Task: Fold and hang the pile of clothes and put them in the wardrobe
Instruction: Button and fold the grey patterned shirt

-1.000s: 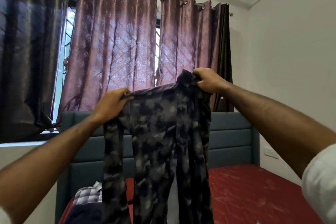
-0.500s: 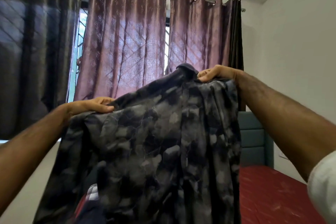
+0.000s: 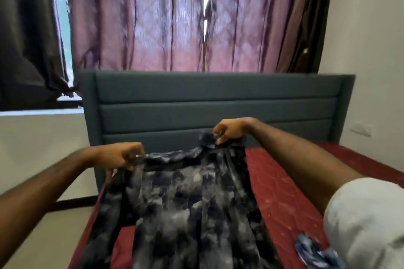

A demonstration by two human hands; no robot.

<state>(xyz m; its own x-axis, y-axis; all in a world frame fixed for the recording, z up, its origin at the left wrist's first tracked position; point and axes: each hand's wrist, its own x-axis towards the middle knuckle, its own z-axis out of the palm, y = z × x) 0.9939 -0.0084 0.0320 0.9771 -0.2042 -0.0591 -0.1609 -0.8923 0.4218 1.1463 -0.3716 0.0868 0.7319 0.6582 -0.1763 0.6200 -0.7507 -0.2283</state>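
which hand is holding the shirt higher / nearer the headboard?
The right hand, gripping the shirt at the collar end, close to the headboard. The left hand grips the shoulder edge lower and nearer the camera.

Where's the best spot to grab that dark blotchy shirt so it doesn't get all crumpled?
Probably the top edge, at the two shoulders, coming from above. The dark blotchy shirt spreads out wide below that edge over the red mattress, so holding both ends keeps it open. The left hand and right hand already pinch it there, either side of the collar.
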